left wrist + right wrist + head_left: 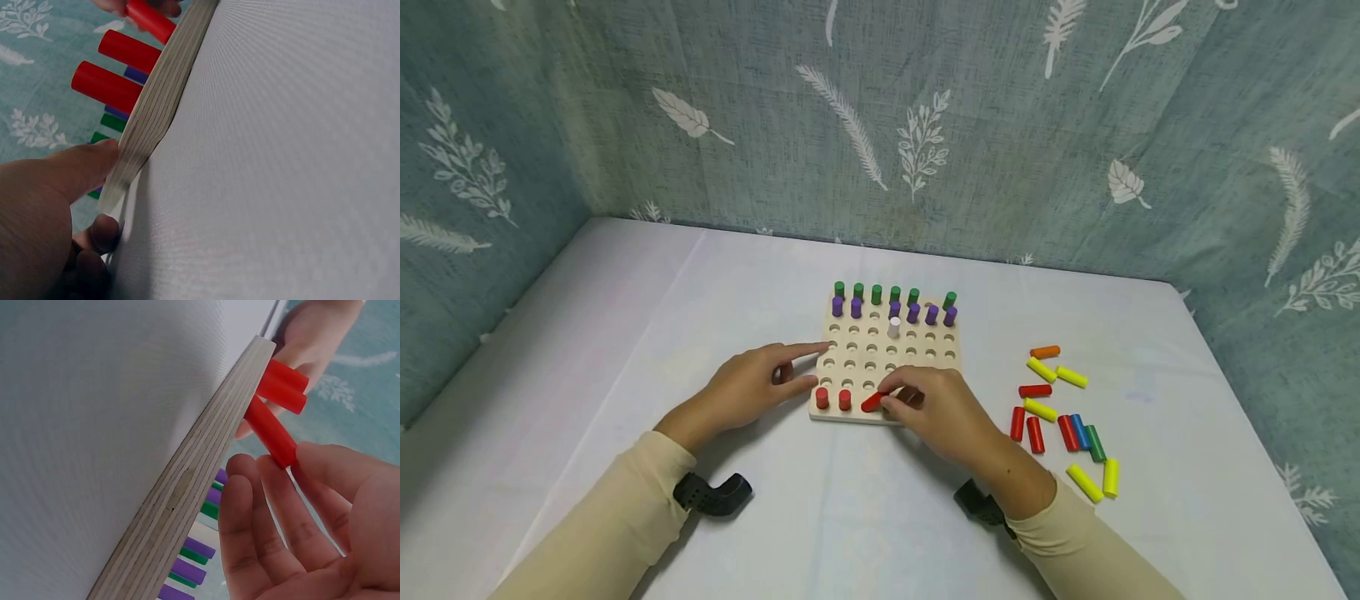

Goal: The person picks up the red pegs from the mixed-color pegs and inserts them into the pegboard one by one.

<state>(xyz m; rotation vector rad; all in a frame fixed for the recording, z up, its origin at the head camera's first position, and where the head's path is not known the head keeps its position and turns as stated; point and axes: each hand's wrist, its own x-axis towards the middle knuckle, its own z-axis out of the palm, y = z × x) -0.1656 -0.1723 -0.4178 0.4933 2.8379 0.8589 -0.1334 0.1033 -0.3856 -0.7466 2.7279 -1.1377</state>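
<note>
A wooden pegboard (917, 354) with rows of round holes lies on the table. My right hand (936, 408) pinches a red peg (272, 432) by its upper end between thumb and fingers. That peg leans, its lower end at the board's front row, beside two upright red pegs (845, 400). My left hand (748, 379) is at the board's left side, index finger straight out at the edge and thumb tip (107, 149) against it. Green pegs (876, 294) stand in the back row, purple pegs (913, 313) in the row before it, and one white peg (893, 327) nearer me.
Right of the board lie loose pegs: an orange peg (1045, 352), several yellow pegs (1084, 482), several red pegs (1035, 435), a blue peg (1080, 432) and a green peg (1095, 444). A leaf-patterned cloth (1000, 150) hangs behind the white-covered table (737, 283).
</note>
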